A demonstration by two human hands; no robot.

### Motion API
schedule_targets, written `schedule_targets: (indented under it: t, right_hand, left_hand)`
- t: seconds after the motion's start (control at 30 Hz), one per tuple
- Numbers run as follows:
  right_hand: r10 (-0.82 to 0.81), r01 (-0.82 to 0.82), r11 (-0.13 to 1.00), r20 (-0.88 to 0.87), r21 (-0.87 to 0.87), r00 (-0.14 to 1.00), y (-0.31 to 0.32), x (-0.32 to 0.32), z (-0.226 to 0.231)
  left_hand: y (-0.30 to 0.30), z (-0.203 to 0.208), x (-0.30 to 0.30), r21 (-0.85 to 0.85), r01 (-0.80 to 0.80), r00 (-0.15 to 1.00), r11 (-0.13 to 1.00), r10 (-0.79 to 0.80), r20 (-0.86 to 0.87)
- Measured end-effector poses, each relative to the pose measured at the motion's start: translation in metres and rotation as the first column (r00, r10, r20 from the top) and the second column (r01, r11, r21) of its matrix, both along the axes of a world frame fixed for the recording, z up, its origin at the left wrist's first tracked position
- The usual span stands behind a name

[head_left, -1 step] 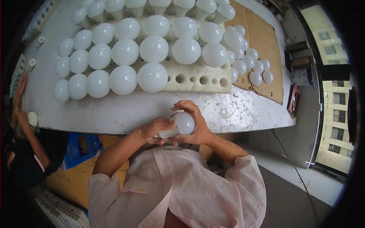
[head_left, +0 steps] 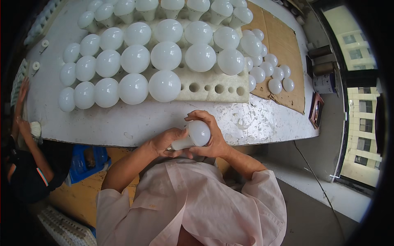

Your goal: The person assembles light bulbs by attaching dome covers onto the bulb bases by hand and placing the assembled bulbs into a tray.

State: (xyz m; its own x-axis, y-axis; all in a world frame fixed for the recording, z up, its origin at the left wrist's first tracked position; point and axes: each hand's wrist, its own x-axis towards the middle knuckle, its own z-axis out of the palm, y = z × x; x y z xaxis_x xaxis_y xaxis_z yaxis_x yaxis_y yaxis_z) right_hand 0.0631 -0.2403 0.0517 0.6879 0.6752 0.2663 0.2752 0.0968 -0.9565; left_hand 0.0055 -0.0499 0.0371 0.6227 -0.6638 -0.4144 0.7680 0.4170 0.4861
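Note:
Between my two hands, just past the table's near edge, is a white light bulb (head_left: 199, 133), tilted with its dome to the right and its metal screw base to the lower left. My left hand (head_left: 167, 141) is closed round the bulb's body near the base. Round the dome curl the fingers and thumb of my right hand (head_left: 213, 137). Ahead stands a pale foam block (head_left: 213, 92) holding rows of white bulbs (head_left: 164, 85), domes up. Several holes at the right of its front row have no bulb in them.
Small white domes (head_left: 275, 85) lie on a brown cardboard sheet (head_left: 283, 49) at the right of the white table (head_left: 143, 125). A co-worker's arms (head_left: 35, 149) reach in at the far left, above a blue plastic crate (head_left: 86, 162). Tins (head_left: 324, 83) stand by the window.
The view has shifted very slightly. Both hands keep hold of the bulb in nearly the same place.

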Motion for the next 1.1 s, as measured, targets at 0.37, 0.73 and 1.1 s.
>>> schedule_targets:
  t: [0.37,0.73,1.1]
  right_hand:
    - [-0.319,0.305,0.944,-0.123,-0.126,0.940,-0.004,0.019,0.009]
    - [-0.425,0.489,0.869,0.630,0.082,0.650,0.010,0.067,0.046]
    - [-0.286,0.455,0.880,0.613,-0.136,0.736,0.014,0.056,0.056]
  left_hand:
    - [0.002,-0.023,-0.004,-0.322,-0.182,0.982,0.929,0.156,-0.104]
    - [0.008,-0.026,-0.015,-0.101,-0.298,0.923,0.949,0.313,0.222]
    - [0.009,-0.025,-0.025,0.125,-0.342,0.915,0.931,0.300,0.271]
